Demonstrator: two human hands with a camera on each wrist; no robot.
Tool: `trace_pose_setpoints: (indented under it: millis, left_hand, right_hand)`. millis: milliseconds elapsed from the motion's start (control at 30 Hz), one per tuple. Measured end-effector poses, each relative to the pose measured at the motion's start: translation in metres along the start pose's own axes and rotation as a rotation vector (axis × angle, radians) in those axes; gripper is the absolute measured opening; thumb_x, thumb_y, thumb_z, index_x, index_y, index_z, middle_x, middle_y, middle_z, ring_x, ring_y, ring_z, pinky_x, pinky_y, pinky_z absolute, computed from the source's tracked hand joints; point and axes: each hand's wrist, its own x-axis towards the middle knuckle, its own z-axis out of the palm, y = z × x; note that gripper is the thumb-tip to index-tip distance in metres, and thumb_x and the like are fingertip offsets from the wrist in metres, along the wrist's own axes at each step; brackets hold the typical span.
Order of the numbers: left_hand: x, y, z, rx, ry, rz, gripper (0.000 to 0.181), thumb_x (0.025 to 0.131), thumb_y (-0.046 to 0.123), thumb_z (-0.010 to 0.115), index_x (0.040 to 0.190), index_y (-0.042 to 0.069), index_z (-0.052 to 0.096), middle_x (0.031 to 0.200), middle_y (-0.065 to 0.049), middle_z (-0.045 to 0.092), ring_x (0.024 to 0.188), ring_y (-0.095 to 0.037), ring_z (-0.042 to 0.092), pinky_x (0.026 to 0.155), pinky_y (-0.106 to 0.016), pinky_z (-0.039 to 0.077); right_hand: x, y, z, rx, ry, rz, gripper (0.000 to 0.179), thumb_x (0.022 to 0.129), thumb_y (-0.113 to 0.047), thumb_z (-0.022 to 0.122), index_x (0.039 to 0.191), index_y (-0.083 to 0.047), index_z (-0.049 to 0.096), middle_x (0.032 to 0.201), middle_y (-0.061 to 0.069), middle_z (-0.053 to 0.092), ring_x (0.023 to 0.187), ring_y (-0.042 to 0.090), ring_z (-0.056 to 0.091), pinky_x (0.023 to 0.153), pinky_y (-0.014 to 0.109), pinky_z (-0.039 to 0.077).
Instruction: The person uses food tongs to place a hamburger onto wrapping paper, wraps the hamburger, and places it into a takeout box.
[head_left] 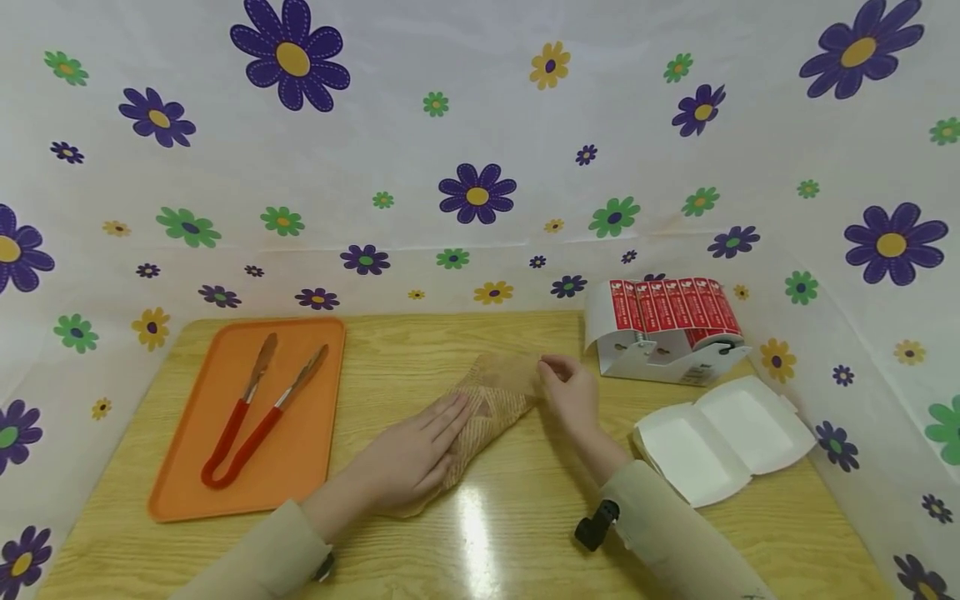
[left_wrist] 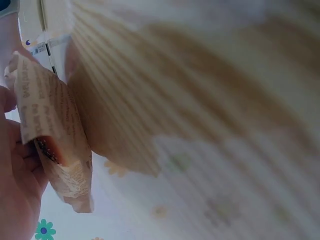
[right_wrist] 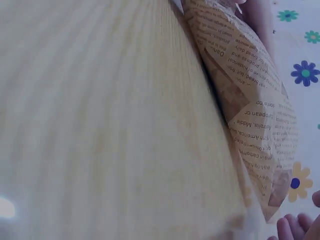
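Note:
A food parcel in printed brown paper lies slantwise on the wooden table. My left hand rests flat on its near-left part, fingers extended together. At the far right end, my right hand pinches the edge of a loose paper flap between thumb and fingers. From the left wrist, a brown, speckled bit of food shows through a gap in the wrapping paper; the rest is covered. The right wrist view has dark lettering on the paper and my right fingertips by its end.
Red-handled tongs lie on an orange tray at the left. At the back right stands a white holder with red-labelled packets. An opened white clamshell box lies before it. Flowered cloth surrounds the table.

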Motion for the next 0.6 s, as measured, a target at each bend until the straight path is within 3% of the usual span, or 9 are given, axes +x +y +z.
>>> trace_pose_setpoints:
  millis: [167, 400, 600]
  left_hand:
    - [0.000, -0.001, 0.001, -0.005, 0.010, 0.004, 0.066, 0.111, 0.030, 0.045, 0.164, -0.006, 0.029, 0.173, -0.023, 0.027, 0.162, -0.035, 0.029, 0.132, -0.044, 0.032]
    - [-0.001, -0.003, 0.003, -0.001, 0.004, 0.009, 0.068, 0.110, 0.030, 0.047, 0.165, -0.006, 0.027, 0.174, -0.023, 0.026, 0.163, -0.035, 0.028, 0.132, -0.044, 0.032]
    - [-0.001, -0.004, 0.005, -0.008, 0.001, 0.015, 0.070, 0.109, 0.030, 0.048, 0.165, -0.005, 0.027, 0.174, -0.023, 0.026, 0.163, -0.035, 0.028, 0.132, -0.043, 0.031]
  right_hand:
    - [-0.005, 0.006, -0.009, 0.049, -0.036, 0.112, 0.036, 0.105, -0.014, 0.062, 0.133, 0.008, 0.068, 0.132, 0.028, 0.071, 0.113, 0.033, 0.070, 0.074, 0.007, 0.049]
    - [0.002, 0.007, -0.006, 0.163, -0.052, 0.174, 0.036, 0.105, -0.008, 0.062, 0.133, 0.014, 0.065, 0.132, 0.033, 0.069, 0.095, 0.012, 0.074, 0.077, 0.009, 0.057]
    - [0.009, 0.005, -0.002, 0.218, -0.056, 0.224, 0.037, 0.103, -0.006, 0.065, 0.132, 0.015, 0.066, 0.138, 0.035, 0.065, 0.101, 0.013, 0.073, 0.079, 0.009, 0.058]
